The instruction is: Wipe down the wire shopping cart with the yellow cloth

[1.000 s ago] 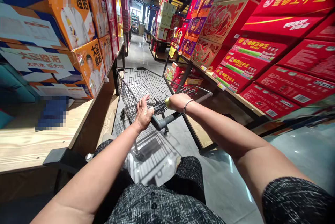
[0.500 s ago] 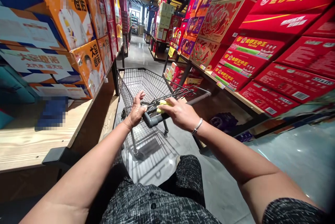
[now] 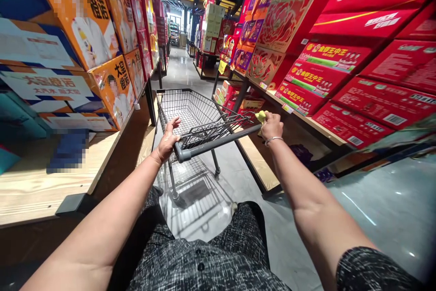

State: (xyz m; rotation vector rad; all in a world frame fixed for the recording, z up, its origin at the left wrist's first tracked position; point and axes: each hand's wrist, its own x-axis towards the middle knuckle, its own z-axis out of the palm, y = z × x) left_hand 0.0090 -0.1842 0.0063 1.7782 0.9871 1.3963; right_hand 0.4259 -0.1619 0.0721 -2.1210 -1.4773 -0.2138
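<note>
A grey-black wire shopping cart [image 3: 190, 105] stands in front of me, with its basket bare. My left hand [image 3: 166, 141] is at the left end of the cart handle [image 3: 221, 140], thumb pressed on the corner and fingers curled upward beside the frame. At the handle's right end, my right hand [image 3: 272, 125] is closed around a yellow cloth [image 3: 261, 117] that pokes out at the fingers. The cloth is against the handle end; the exact contact is hidden behind the hand. A bracelet circles the right wrist.
Orange drink cartons [image 3: 112, 91] are stacked on a wooden shelf [image 3: 102, 155] close on my left. Red boxes [image 3: 361, 100] and patterned gift boxes fill the shelf on my right. A tiled aisle [image 3: 180, 61] runs ahead between the shelves.
My right hand has slid with the yellow cloth from the left part of the handle to its right end. The left hand and the handle's left end have shifted slightly left.
</note>
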